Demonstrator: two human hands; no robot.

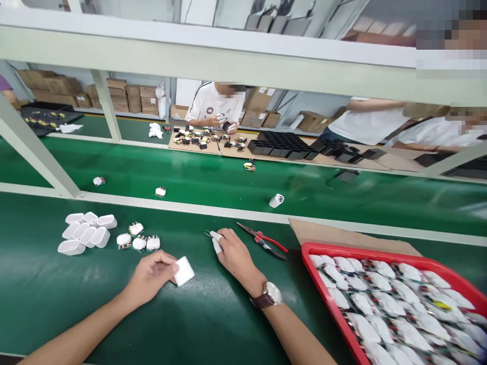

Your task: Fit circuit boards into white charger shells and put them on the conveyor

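Note:
My left hand (152, 276) rests on the green mat (45, 294) and grips a white charger casing (184, 270) between its fingertips. My right hand (234, 252), with a watch (271, 295) on its wrist and white finger cots on two fingers, pinches a pair of thin metal tweezers (209, 234) whose tips point left. A few hand-widths left of my left hand lie three assembled plug parts (140, 240) and a cluster of several empty white casings (87, 233).
Red-handled pliers (262, 240) lie just right of my right hand. A red tray (395, 304) full of charger parts sits on cardboard at the right. Loose parts ride the green conveyor belt (228, 177) beyond. Other people work across the belt behind a metal frame.

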